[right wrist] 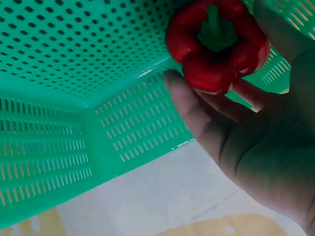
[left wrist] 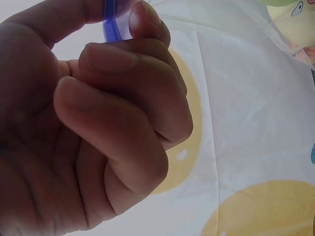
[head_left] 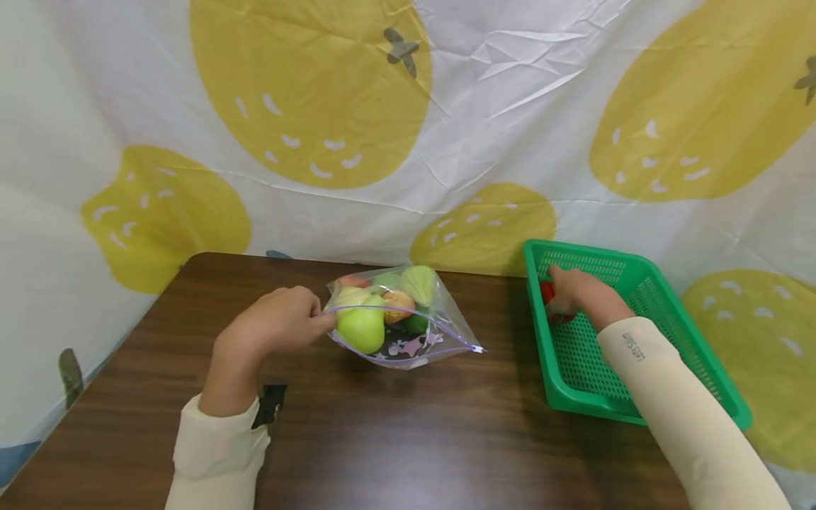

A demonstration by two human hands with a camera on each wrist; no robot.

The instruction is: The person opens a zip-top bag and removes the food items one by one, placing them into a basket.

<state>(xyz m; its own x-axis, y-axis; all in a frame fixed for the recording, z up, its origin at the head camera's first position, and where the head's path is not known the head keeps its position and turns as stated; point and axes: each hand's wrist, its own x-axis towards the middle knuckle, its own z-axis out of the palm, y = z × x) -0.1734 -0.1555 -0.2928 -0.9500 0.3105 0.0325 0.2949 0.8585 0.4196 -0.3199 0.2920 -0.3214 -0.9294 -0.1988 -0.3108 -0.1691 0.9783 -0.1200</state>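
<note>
The left hand [head_left: 274, 322], wrist bent and fingers curled, pinches the purple-edged mouth of a clear, crinkled zip bag [head_left: 455, 326] at its right; a smooth green apple [head_left: 360, 329] sits inside. Farther right, within a perforated plastic basket [head_left: 586, 361], a glossy, lobed red bell pepper [right wrist: 216, 46], stem end facing the wrist, lies between the downward-reaching right hand's [head_left: 576, 290] thumb and fingers.

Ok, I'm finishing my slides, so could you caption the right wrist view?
A red bell pepper in the right grip, inside a green perforated basket.
</note>
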